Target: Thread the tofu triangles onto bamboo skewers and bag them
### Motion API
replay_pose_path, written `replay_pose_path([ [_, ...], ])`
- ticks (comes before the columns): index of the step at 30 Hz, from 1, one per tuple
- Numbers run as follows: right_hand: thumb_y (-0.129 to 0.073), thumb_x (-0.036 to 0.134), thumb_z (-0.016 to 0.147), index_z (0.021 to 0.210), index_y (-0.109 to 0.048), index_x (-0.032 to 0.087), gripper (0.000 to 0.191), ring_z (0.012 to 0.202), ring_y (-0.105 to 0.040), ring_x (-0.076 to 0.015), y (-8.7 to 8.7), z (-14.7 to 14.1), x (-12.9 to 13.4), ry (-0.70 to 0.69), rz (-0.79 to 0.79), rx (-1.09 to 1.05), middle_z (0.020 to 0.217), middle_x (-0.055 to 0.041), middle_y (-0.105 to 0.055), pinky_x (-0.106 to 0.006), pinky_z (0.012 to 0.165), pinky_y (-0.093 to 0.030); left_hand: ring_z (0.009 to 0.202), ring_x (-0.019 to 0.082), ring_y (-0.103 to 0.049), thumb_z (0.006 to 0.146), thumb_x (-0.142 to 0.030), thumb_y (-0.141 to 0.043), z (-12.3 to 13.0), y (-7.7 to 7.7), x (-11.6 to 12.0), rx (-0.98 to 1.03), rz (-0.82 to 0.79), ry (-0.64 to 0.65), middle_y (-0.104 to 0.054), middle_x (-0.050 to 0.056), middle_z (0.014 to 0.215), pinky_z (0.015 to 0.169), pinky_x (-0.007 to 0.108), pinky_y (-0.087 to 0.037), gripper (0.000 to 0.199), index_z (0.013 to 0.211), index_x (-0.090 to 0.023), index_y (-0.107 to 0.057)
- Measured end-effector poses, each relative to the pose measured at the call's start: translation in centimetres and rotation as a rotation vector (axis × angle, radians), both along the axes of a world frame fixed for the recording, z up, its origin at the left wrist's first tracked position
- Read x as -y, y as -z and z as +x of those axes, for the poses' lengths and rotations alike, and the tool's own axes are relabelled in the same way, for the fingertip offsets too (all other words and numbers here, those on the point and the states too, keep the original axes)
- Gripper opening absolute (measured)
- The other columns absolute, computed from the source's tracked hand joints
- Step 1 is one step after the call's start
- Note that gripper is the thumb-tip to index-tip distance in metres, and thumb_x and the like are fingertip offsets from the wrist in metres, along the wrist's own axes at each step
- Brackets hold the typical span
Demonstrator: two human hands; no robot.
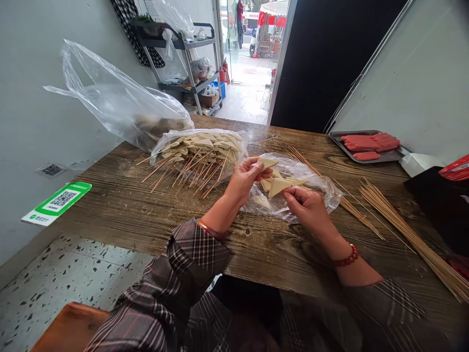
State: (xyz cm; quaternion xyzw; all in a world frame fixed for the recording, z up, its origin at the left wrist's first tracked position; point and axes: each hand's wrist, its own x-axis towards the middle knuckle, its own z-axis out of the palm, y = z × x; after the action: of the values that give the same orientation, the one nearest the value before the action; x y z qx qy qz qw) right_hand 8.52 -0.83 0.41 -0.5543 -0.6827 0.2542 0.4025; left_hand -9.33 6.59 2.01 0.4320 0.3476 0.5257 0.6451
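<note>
In my left hand (245, 180) a pale yellow tofu skin triangle (269, 162) is pinched between thumb and fingers. My right hand (308, 208), just to its right and nearer to me, grips the edge of another tofu skin triangle (281, 185). Whether a skewer runs through either piece I cannot tell. Beneath both hands lies a clear plastic bag (328, 193), with more pale pieces partly hidden by my fingers. Left of my left hand, a heap of skewered tofu skin triangles (205, 144) rests on plastic, its sticks pointing towards me.
Bamboo skewers (406, 230) lie in a bundle on the table's right, beside a smaller bunch (361, 220). A dark tray (333, 138) at the back right bears pink-red sticks (372, 142). A large clear bag (120, 100) stands at left, near a green QR card (56, 203).
</note>
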Motion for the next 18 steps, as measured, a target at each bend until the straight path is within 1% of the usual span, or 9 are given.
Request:
replay_pose_path([
  [4,-0.054,0.036,0.089,0.089,-0.073,0.016,0.028,0.057,-0.052,-0.0128,0.22,-0.09,-0.13,0.009,0.017,-0.004,0.061,-0.0001,-0.062,-0.025,0.057,-0.038,0.068,0.011,-0.068,0.081,-0.031,-0.072,0.32,0.11,0.32,-0.016,0.041,0.005,-0.075,0.006,0.08,0.067,0.022,-0.045,0.025,0.097,-0.013,-0.066],
  [8,-0.054,0.037,0.09,0.086,-0.072,0.016,0.028,0.054,-0.049,-0.0116,0.46,-0.19,-0.22,0.006,0.035,-0.042,0.058,0.0012,-0.059,-0.024,0.054,-0.037,0.07,0.011,-0.068,0.078,-0.033,-0.075,0.37,0.3,0.31,-0.001,0.032,0.033,-0.075,0.005,0.081,0.07,0.022,-0.045,0.029,0.098,-0.015,-0.065],
  [11,-0.055,0.037,0.09,0.087,-0.072,0.016,0.027,0.051,-0.046,-0.0109,0.62,-0.26,-0.2,0.009,0.049,-0.07,0.056,0.0022,-0.057,-0.024,0.052,-0.036,0.074,0.013,-0.069,0.073,-0.036,-0.08,0.14,0.3,0.14,0.071,-0.009,0.063,-0.075,0.004,0.086,0.073,0.024,-0.047,0.034,0.097,-0.016,-0.065],
  [14,-0.055,0.038,0.09,0.091,-0.073,0.017,0.028,0.052,-0.048,-0.0115,0.71,-0.29,-0.14,-0.003,0.065,-0.071,0.058,0.0017,-0.058,-0.024,0.053,-0.038,0.077,0.016,-0.071,0.071,-0.041,-0.08,-0.09,0.07,0.16,0.16,-0.056,0.114,-0.074,0.006,0.092,0.078,0.028,-0.05,0.038,0.096,-0.015,-0.067],
  [16,-0.056,0.038,0.09,0.091,-0.074,0.017,0.027,0.052,-0.05,-0.012,0.74,-0.3,-0.12,-0.013,0.072,-0.06,0.058,0.0015,-0.06,-0.025,0.053,-0.04,0.08,0.017,-0.071,0.073,-0.044,-0.079,-0.14,-0.17,0.33,0.185,-0.052,0.161,-0.075,0.009,0.093,0.081,0.03,-0.051,0.04,0.097,-0.015,-0.068],
  [18,-0.056,0.038,0.089,0.089,-0.074,0.017,0.027,0.051,-0.05,-0.012,0.74,-0.29,-0.1,-0.015,0.076,-0.055,0.057,0.0016,-0.06,-0.025,0.052,-0.04,0.083,0.017,-0.07,0.072,-0.046,-0.079,-0.1,-0.4,0.56,0.19,-0.012,0.191,-0.075,0.01,0.093,0.086,0.031,-0.051,0.04,0.095,-0.014,-0.07],
])
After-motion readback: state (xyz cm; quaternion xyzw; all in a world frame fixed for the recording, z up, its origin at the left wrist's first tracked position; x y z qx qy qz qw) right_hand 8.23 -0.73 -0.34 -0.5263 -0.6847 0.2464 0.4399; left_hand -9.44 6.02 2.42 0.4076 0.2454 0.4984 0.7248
